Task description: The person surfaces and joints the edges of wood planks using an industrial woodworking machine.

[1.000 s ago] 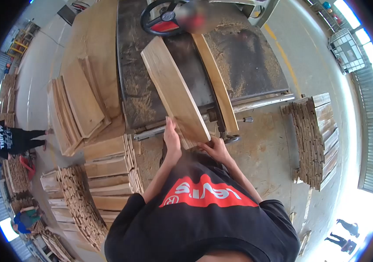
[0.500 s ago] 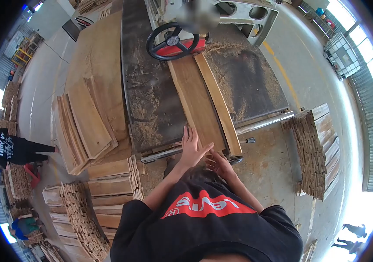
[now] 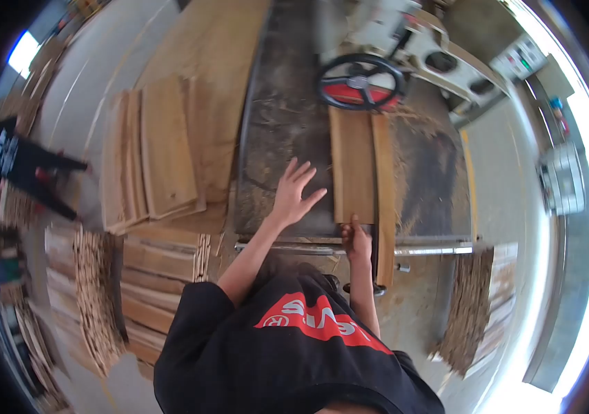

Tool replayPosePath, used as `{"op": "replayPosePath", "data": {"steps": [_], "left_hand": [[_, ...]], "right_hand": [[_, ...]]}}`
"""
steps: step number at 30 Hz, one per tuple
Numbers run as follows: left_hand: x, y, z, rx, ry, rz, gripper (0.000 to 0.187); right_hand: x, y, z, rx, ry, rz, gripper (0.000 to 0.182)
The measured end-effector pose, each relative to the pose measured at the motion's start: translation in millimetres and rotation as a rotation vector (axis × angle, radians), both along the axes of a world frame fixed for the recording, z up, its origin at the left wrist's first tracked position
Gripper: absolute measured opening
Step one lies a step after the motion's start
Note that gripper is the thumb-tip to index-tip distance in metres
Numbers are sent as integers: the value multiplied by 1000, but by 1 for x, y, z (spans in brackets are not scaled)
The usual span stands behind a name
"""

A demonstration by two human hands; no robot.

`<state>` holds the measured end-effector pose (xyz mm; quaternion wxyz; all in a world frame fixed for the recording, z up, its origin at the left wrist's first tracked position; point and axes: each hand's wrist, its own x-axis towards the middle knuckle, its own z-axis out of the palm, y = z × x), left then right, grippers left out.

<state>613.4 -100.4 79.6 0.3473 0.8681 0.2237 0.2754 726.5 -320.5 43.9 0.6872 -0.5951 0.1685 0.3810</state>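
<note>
A wooden board (image 3: pixel 354 162) lies lengthwise on the dark, sawdust-strewn machine table (image 3: pixel 280 124), its far end by the red part (image 3: pixel 360 95) under the black handwheel (image 3: pixel 361 81). My right hand (image 3: pixel 357 241) holds the board's near end, thumb on top and fingers curled below. Off the board to its left, my left hand (image 3: pixel 297 196) is held over the table with its fingers spread, holding nothing. Along the board's right side runs a narrow wooden strip (image 3: pixel 384 200) that sticks out past the table's front edge.
Loose boards (image 3: pixel 167 148) lie on a wooden side surface (image 3: pixel 222 90) at left. Stacked planks (image 3: pixel 149 290) stand at lower left, with another stack (image 3: pixel 477 303) at right. A metal rail (image 3: pixel 432 249) runs along the table front. A person (image 3: pixel 22 162) stands at far left.
The board has moved forward, farther toward the handwheel. My left hand has come off it, to the left. My right hand has moved forward with its near end. The view has turned.
</note>
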Motion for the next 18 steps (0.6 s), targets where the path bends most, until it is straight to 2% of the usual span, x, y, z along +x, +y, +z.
{"op": "replayPosePath", "data": {"steps": [5, 7, 9, 12, 15, 18], "left_hand": [[-80, 97, 32, 341, 129, 440, 65], [-120, 128, 41, 329, 191, 619, 71], [-155, 158, 38, 398, 453, 892, 94], [-180, 184, 58, 66, 777, 1126, 126], [-192, 195, 51, 3, 687, 1164, 144], [-187, 206, 48, -82, 637, 1273, 144]], "right_hand": [[43, 40, -14, 38, 43, -6, 40], [51, 48, -9, 7, 51, -24, 41], [64, 59, -10, -5, 25, 14, 43], [83, 76, -11, 27, 22, 49, 45], [104, 96, -14, 41, 34, 53, 45], [111, 120, -9, 39, -1, 1, 43]]}}
